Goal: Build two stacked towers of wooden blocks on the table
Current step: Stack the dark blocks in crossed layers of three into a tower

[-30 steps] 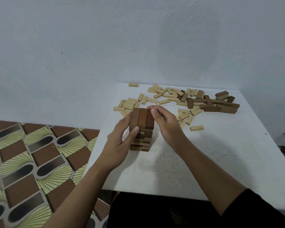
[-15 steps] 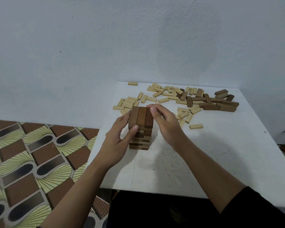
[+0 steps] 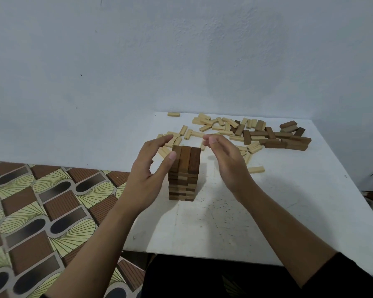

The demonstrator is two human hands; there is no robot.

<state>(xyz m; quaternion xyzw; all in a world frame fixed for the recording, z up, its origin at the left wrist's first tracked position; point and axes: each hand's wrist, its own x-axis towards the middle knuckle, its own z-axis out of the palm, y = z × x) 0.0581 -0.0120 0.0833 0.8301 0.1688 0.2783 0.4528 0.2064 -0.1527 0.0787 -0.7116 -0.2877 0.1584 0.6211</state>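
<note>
A tower of dark brown wooden blocks (image 3: 184, 175) stands on the white table (image 3: 278, 211), several layers high, with three blocks side by side on top. My left hand (image 3: 148, 168) hovers just left of the tower with fingers relaxed, its thumb close to the top layer's left edge. To the right of the tower my right hand (image 3: 226, 160) is held clear of it, fingers loosely curved, holding nothing. Loose light blocks (image 3: 215, 125) and loose dark blocks (image 3: 284, 138) lie scattered at the table's far side.
A single light block (image 3: 255, 169) lies right of my right hand. Another light block (image 3: 173, 114) sits at the far left corner by the pale wall. The table's left edge drops to a patterned floor (image 3: 41, 211). My dark-clothed lap is below the near edge.
Both hands were pressing the sides of the tower's top; now they have drawn apart from it, the right moving clearly away. The tower stands by itself.
</note>
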